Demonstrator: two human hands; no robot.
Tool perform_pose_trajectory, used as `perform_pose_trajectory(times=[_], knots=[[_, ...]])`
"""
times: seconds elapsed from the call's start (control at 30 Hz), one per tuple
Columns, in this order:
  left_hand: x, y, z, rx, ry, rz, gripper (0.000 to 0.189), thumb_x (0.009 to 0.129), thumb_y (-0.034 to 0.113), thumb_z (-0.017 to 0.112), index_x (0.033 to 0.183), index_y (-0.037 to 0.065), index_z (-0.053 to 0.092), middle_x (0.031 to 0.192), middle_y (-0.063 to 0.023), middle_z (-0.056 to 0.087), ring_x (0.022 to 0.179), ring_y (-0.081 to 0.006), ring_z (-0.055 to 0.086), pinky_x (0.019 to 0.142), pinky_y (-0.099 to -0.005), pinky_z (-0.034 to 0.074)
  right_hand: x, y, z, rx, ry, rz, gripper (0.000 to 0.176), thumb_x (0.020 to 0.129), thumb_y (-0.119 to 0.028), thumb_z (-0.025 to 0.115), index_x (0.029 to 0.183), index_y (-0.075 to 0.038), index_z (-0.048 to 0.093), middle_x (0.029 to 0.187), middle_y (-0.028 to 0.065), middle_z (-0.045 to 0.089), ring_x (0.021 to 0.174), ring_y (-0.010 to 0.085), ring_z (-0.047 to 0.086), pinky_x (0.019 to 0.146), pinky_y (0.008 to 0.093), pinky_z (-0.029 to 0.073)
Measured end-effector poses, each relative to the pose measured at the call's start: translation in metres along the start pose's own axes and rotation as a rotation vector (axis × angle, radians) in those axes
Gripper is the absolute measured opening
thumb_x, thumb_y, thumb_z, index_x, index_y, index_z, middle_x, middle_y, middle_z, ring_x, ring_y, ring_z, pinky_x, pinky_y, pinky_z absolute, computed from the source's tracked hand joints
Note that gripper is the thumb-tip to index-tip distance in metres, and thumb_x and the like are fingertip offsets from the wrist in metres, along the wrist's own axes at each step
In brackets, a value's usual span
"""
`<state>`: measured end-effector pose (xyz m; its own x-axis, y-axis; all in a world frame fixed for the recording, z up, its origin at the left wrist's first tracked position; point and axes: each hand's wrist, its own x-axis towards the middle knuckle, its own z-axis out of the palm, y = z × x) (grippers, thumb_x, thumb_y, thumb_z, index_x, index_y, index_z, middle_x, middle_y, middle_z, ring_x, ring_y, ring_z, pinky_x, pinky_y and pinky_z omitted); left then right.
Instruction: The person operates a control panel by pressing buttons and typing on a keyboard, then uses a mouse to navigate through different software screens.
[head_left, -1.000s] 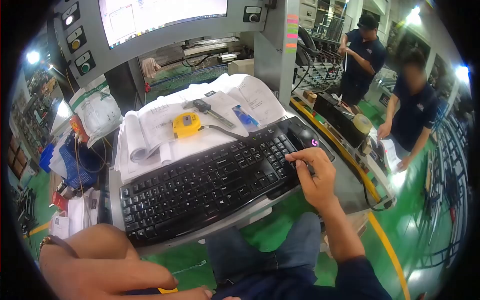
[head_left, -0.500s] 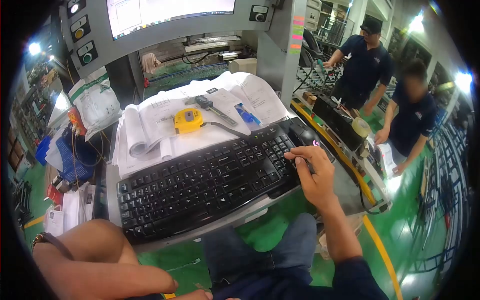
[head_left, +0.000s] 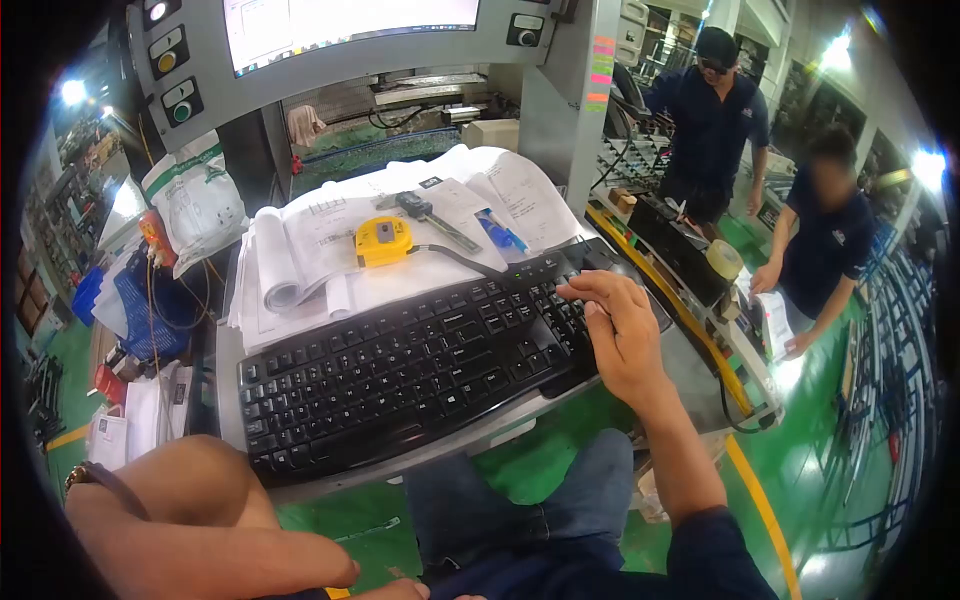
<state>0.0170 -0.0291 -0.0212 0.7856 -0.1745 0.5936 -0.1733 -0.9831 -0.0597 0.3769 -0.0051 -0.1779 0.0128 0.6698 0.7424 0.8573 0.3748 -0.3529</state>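
My right hand hovers over the number pad of a black keyboard, with fingers bent, thumb apart and nothing held. Its fingertips are right at the keys. Just behind it sits a black mouse, partly covered by the fingers. Of my left hand, only some fingers show low in my lap; the rest is cut off by the frame. Beyond the keyboard, a yellow tape measure, a digital caliper and a blue-and-clear item lie on paper drawings.
A bare arm with a bracelet crosses the lower left, close to the keyboard. Above is a monitor with panel buttons. At the right stand two people, one near a machine, another holding papers. A white bag hangs left.
My right hand has shifted slightly left and up over the number pad. The farther person at the right has turned and lowered an arm. The view has tilted slightly.
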Motion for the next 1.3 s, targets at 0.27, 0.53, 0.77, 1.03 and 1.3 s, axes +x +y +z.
perform_pose_trajectory(times=[0.27, 0.53, 0.77, 1.03, 1.3], knots=[[0.009, 0.014, -0.005, -0.085, -0.067, -0.187, 0.024, 0.077, 0.016, 0.083, 0.100, 0.010, 0.083, 0.106, -0.0055, 0.077, 0.091, -0.0174, 0.069, 0.074, -0.0320, 0.054, 0.001, 0.002, 0.002, -0.087, -0.031, -0.023, 0.026, 0.096, 0.000, 0.059, 0.120, -0.004, 0.068, 0.107, 0.0039, 0.080, 0.112, 0.0258, 0.065, 0.100, 0.0402, 0.041], [0.011, 0.005, -0.007, -0.017, -0.033, -0.080, 0.018, 0.079, 0.017, 0.083, 0.097, 0.012, 0.084, 0.107, -0.0068, 0.078, 0.091, -0.0170, 0.070, 0.073, -0.0313, 0.054, -0.009, -0.007, -0.002, -0.005, 0.012, -0.049, 0.021, 0.087, 0.003, 0.065, 0.106, -0.004, 0.071, 0.094, 0.0021, 0.079, 0.098, 0.0239, 0.067, 0.095, 0.0390, 0.044], [0.007, -0.004, -0.027, -0.099, -0.181, 0.019, 0.026, 0.088, 0.018, 0.078, 0.111, 0.008, 0.081, 0.109, -0.0097, 0.079, 0.088, -0.0193, 0.072, 0.073, -0.0339, 0.053, -0.006, -0.039, 0.016, 0.106, -0.052, -0.127, 0.024, 0.088, 0.000, 0.068, 0.110, -0.006, 0.073, 0.103, 0.0058, 0.075, 0.100, 0.0271, 0.068, 0.094, 0.0416, 0.047], [0.002, -0.021, -0.015, -0.038, 0.001, 0.203, 0.055, 0.107, 0.048, 0.056, 0.127, 0.000, 0.075, 0.109, -0.0181, 0.077, 0.084, -0.0260, 0.073, 0.072, -0.0379, 0.050, -0.012, -0.044, 0.032, 0.130, -0.081, -0.178, 0.030, 0.086, 0.002, 0.070, 0.114, -0.007, 0.074, 0.106, 0.0060, 0.075, 0.101, 0.0262, 0.068, 0.091, 0.0396, 0.048], [0.004, -0.025, -0.017, -0.074, -0.057, 0.222, 0.077, 0.106, 0.066, 0.044, 0.133, -0.002, 0.072, 0.108, -0.0180, 0.076, 0.083, -0.0267, 0.072, 0.071, -0.0369, 0.047, -0.010, -0.045, 0.030, 0.137, -0.089, -0.194, 0.033, 0.085, 0.006, 0.067, 0.115, -0.006, 0.074, 0.106, 0.0060, 0.076, 0.100, 0.0252, 0.069, 0.090, 0.0398, 0.048]])
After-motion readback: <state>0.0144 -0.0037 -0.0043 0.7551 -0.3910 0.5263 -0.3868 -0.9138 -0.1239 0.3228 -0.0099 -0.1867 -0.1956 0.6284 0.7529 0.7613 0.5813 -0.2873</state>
